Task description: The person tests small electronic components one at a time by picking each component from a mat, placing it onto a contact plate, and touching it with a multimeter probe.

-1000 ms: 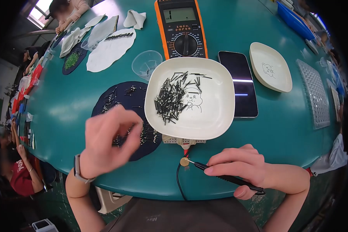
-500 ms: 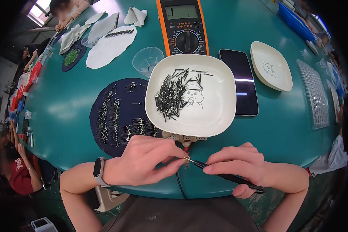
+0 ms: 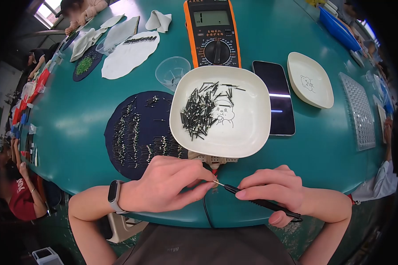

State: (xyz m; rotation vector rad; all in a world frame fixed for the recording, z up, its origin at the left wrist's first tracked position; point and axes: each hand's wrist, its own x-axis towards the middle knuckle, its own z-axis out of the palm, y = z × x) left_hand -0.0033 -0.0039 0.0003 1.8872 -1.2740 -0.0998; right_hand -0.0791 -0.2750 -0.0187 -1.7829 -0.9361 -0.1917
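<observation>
My right hand [image 3: 276,190] is closed around a black multimeter test probe [image 3: 263,203], its bare metal tip pointing left. That tip meets the pinched thumb and forefinger of my left hand [image 3: 170,182]; whatever they hold is too small to make out. Just beyond the fingers, a cream dish [image 3: 247,132] holds a heap of small black parts with wire leads [image 3: 199,112]. Left of the dish, rows of similar small leaded parts [image 3: 132,137] lie on a dark blue round mat [image 3: 119,165]. Behind the dish, an orange-and-black multimeter [image 3: 216,39] displays a 1.
A phone [image 3: 276,119] lies right of the dish, and a second cream dish [image 3: 316,90] stands beyond it. A clear cup [image 3: 172,70] sits at the back left, near white cloths [image 3: 128,57]. A clear multi-well tray [image 3: 358,110] lies far right. Other people sit around the table.
The view has shifted slightly, so the table items appear a little lower. Both hands keep nearly the same pose, with the probe tip still at my left fingertips.
</observation>
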